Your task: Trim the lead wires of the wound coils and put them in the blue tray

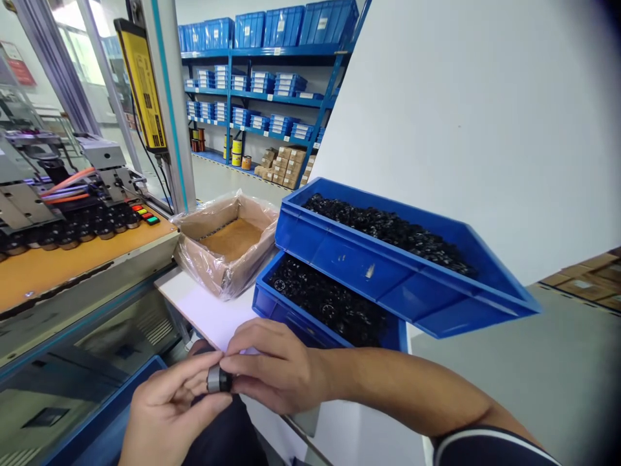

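Note:
Low in the view, my left hand (169, 404) and my right hand (274, 369) meet around a small black and silver ring-shaped part (219, 380). Fingers of both hands pinch it from either side, just in front of the white table edge (204, 310). Directly behind my hands stands a lower blue tray (272, 304) filled with several black ring parts. An upper blue tray (369, 265) of the same black parts rests tilted across it.
A cardboard box lined with clear plastic (226, 243) sits left of the trays. To the left is a machine with an orange worktop (63, 259) and a row of black parts. Blue shelving (264, 97) with bins stands at the back. A white wall (460, 129) is on the right.

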A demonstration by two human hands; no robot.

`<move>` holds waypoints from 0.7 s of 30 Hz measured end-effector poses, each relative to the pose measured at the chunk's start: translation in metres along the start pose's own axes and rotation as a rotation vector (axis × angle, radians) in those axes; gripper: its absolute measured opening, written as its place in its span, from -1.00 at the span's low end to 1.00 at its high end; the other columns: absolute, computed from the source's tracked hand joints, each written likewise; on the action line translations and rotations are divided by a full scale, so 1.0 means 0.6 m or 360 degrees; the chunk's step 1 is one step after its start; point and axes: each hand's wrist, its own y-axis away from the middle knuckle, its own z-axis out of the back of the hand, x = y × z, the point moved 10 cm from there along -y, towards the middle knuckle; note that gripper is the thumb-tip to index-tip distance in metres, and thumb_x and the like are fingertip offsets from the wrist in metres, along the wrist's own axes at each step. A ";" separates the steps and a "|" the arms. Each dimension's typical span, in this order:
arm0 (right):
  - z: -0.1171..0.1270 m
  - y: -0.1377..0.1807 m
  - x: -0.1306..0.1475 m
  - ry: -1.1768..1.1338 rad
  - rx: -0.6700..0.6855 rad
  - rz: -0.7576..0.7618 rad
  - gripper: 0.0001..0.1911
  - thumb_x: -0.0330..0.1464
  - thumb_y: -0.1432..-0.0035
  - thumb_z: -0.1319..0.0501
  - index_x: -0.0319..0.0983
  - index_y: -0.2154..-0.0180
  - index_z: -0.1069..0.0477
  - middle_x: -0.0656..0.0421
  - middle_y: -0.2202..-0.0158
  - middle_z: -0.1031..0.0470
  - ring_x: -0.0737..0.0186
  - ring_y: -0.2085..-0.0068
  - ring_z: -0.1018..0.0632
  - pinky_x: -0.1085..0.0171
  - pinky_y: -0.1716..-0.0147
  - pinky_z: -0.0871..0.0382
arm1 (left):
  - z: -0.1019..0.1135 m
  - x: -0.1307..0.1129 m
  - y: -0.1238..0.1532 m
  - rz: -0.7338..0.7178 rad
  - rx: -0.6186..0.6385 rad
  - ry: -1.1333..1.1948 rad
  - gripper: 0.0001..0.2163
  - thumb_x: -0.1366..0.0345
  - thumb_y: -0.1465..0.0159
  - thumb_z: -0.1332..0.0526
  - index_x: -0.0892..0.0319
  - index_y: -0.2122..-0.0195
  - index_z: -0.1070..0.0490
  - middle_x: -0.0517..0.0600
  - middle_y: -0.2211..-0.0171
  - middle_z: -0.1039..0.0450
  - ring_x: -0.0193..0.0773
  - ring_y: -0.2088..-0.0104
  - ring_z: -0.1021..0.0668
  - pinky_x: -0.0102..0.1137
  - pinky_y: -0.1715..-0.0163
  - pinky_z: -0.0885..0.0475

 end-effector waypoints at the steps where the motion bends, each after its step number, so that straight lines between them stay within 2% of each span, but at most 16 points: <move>1: -0.001 0.001 0.001 0.0036 0.0009 0.0017 -0.79 -0.36 -0.33 -0.19 -0.36 0.08 -0.40 0.02 0.24 -0.52 0.27 0.17 -0.54 0.26 0.14 -0.56 | 0.002 0.000 0.000 0.0003 0.0005 -0.0025 -0.62 0.05 0.14 -0.55 0.06 0.30 -0.68 -0.01 0.42 -0.70 -0.14 0.44 -0.71 -0.41 0.35 -0.65; 4: -0.005 0.004 0.005 0.0173 0.0075 0.0086 -0.74 -0.30 -0.31 -0.24 -0.38 0.09 -0.43 0.04 0.26 -0.51 0.27 0.19 -0.53 0.28 0.16 -0.56 | 0.000 0.003 0.002 0.0022 0.0001 0.0011 -0.64 0.06 0.16 -0.56 0.02 0.32 -0.68 -0.05 0.46 -0.70 -0.17 0.46 -0.71 -0.44 0.36 -0.64; 6: -0.007 0.005 0.017 0.0342 0.0098 0.0215 -0.70 -0.28 -0.27 -0.28 -0.41 0.10 -0.45 0.07 0.31 -0.48 0.26 0.25 -0.52 0.27 0.26 -0.54 | -0.004 0.009 0.005 0.0029 -0.0024 0.0065 -0.65 0.08 0.18 -0.57 -0.01 0.34 -0.68 -0.09 0.46 -0.69 -0.21 0.45 -0.70 -0.48 0.36 -0.63; 8: -0.006 0.006 0.030 0.0488 0.0072 0.0343 -0.69 -0.28 -0.26 -0.29 -0.44 0.13 -0.47 0.09 0.36 -0.45 0.24 0.32 -0.51 0.26 0.38 -0.51 | -0.006 0.016 0.007 0.0017 -0.0056 0.0048 -0.66 0.09 0.17 -0.57 0.00 0.35 -0.67 -0.10 0.45 -0.69 -0.23 0.43 -0.70 -0.53 0.38 -0.62; 10: 0.001 0.004 0.036 0.0523 -0.0010 0.0371 -0.73 -0.32 -0.30 -0.23 -0.45 0.16 -0.48 0.08 0.37 -0.46 0.24 0.34 -0.51 0.26 0.40 -0.50 | -0.003 0.013 0.006 -0.0076 -0.0080 -0.0041 -0.67 0.12 0.13 -0.56 -0.01 0.31 -0.66 -0.11 0.40 -0.70 -0.26 0.41 -0.70 -0.57 0.40 -0.60; 12: 0.009 0.002 0.035 0.0449 -0.0094 0.0327 -0.78 -0.39 -0.32 -0.17 -0.46 0.17 -0.47 0.04 0.33 -0.50 0.24 0.29 -0.54 0.28 0.32 -0.55 | 0.002 -0.012 0.001 -0.0339 -0.0049 -0.0203 -0.69 0.19 0.06 -0.54 -0.03 0.25 -0.65 -0.10 0.29 -0.69 -0.26 0.34 -0.70 -0.57 0.34 -0.59; 14: 0.014 0.001 0.033 0.0334 -0.0140 0.0273 -0.82 -0.44 -0.32 -0.15 -0.47 0.18 -0.45 0.01 0.30 -0.53 0.24 0.23 -0.56 0.29 0.23 -0.58 | -0.005 -0.053 0.004 -0.0731 0.0106 -0.0443 -0.72 0.28 -0.02 -0.50 -0.04 0.20 -0.65 -0.09 0.22 -0.67 -0.26 0.28 -0.69 -0.55 0.27 -0.59; 17: 0.011 0.000 0.031 0.0197 -0.0125 0.0224 -0.85 -0.47 -0.31 -0.16 -0.48 0.21 -0.44 -0.02 0.31 -0.55 0.24 0.22 -0.57 0.30 0.16 -0.59 | -0.018 -0.096 0.020 -0.1205 0.0332 -0.0816 -0.73 0.39 -0.09 -0.44 -0.01 0.17 -0.64 -0.08 0.26 -0.63 -0.30 0.31 -0.68 -0.57 0.25 -0.57; 19: 0.008 0.000 0.033 0.0132 -0.0107 0.0219 -0.84 -0.48 -0.32 -0.15 -0.49 0.21 -0.43 -0.02 0.32 -0.56 0.23 0.22 -0.58 0.30 0.17 -0.60 | -0.016 -0.105 0.027 -0.1332 0.0353 -0.0957 -0.74 0.40 -0.09 -0.45 0.01 0.18 -0.63 -0.09 0.28 -0.64 -0.32 0.34 -0.68 -0.59 0.25 -0.56; 21: 0.007 -0.002 0.032 0.0093 -0.0095 0.0201 -0.84 -0.49 -0.32 -0.14 -0.50 0.20 -0.43 -0.02 0.33 -0.56 0.23 0.24 -0.58 0.31 0.19 -0.60 | -0.014 -0.102 0.030 -0.1328 0.0328 -0.0981 -0.74 0.42 -0.08 -0.45 0.02 0.19 -0.63 -0.09 0.30 -0.65 -0.32 0.35 -0.68 -0.58 0.26 -0.56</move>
